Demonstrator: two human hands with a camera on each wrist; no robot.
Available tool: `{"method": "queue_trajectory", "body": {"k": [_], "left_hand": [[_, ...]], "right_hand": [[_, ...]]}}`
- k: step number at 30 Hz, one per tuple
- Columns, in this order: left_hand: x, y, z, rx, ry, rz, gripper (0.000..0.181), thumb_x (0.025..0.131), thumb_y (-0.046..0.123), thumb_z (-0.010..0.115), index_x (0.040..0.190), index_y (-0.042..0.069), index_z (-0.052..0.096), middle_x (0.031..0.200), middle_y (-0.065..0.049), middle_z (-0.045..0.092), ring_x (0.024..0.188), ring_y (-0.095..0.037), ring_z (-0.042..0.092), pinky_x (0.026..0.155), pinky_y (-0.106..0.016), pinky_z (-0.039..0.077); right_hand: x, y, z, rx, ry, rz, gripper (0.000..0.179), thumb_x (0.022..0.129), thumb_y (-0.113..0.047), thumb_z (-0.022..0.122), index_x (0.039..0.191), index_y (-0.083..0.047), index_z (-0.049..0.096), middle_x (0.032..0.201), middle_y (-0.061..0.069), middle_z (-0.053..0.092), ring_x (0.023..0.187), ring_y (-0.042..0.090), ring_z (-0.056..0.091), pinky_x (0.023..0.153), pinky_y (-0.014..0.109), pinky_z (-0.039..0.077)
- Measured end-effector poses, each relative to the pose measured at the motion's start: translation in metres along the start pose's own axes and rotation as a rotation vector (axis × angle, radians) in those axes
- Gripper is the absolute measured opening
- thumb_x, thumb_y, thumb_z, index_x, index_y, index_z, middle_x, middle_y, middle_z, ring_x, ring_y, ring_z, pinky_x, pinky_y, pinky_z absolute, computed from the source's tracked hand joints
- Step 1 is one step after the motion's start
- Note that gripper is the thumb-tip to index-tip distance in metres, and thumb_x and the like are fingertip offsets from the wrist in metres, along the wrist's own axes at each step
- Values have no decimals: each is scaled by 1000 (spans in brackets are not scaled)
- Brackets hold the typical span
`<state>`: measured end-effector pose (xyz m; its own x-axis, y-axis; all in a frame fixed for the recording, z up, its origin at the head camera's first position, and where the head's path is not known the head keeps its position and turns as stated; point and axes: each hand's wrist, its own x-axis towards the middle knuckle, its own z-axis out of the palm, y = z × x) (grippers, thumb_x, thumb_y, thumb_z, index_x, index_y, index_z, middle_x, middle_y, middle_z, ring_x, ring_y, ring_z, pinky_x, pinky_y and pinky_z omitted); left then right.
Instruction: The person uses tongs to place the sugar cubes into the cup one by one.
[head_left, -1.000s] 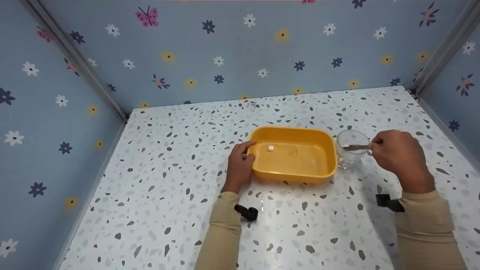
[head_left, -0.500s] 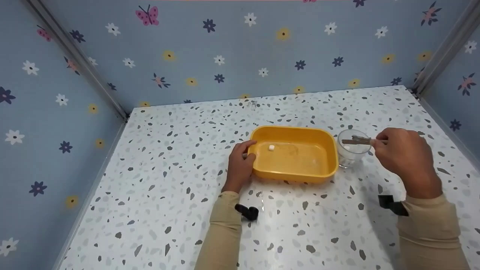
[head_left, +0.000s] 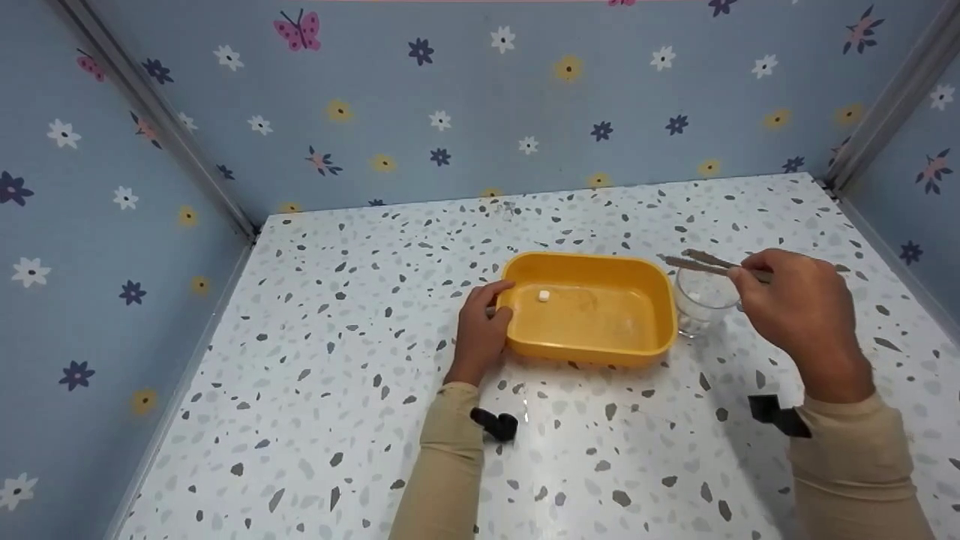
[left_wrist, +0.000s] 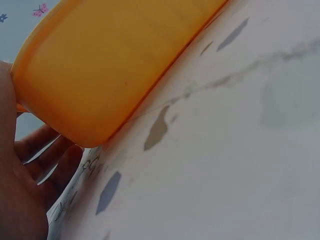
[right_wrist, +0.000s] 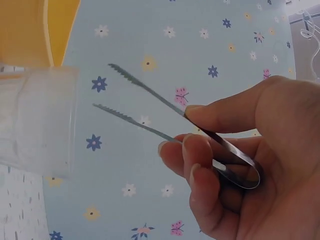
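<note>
At the left end of a yellow plastic tub [head_left: 585, 352], my left hand [head_left: 480, 330] grips the rim. The left wrist view shows this hand [left_wrist: 30, 170] against the tub's outer wall [left_wrist: 105, 80], some fingers spread below the rim. One small white cube [head_left: 544, 296] lies inside the tub, near its left side. My right hand [head_left: 802, 315] pinches small metal tongs [head_left: 701, 264] over a clear glass [head_left: 706, 300]. In the right wrist view the tongs' serrated arms [right_wrist: 150, 92] stand apart with nothing between them. Some white pieces [head_left: 691, 324] show through the glass, too blurred to count.
The glass stands upright close to the tub's right end. Both rest on a white speckled tabletop [head_left: 337, 360]. Blue flowered panels [head_left: 465, 97] close off the back and both sides.
The tongs have risen out of the glass and shifted slightly left and away from me. Their arms have spread, and the white piece at their tips is gone. The left hand holds still.
</note>
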<state>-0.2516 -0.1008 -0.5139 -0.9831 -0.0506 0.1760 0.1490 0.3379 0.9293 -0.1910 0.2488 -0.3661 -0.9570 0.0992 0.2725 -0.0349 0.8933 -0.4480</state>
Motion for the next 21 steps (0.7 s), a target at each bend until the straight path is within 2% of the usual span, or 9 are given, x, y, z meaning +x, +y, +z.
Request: {"method": "queue_trajectory", "body": {"k": [7,18,21], "left_hand": [[1,-2,0,5,5,8,41,91,8,54,129,20,67,123,-1,58,104,-18,60,88,-34,52],[-1,1,0,19,3,7,38,93,10,53,128,20,66,124,1,58,103,-17,58,90,-33,51],[-1,1,1,17,2,-1,38,93,10,54,128,20,66,125,0,58,103,-16,58,89,-33,52]], "right_hand": [[-2,-9,8,52,31,-65,30,97,-22,65,109,5,71,100,24,70,82,37,63,72,56,47],[-3,-16,20,67,31,-117,26,95,-19,68,106,4,73,95,19,72,74,31,62,66,48,47],[-3,-19,24,71,8,-116,26,95,-18,68,106,4,72,95,20,71,75,30,62,66,47,47]]}}
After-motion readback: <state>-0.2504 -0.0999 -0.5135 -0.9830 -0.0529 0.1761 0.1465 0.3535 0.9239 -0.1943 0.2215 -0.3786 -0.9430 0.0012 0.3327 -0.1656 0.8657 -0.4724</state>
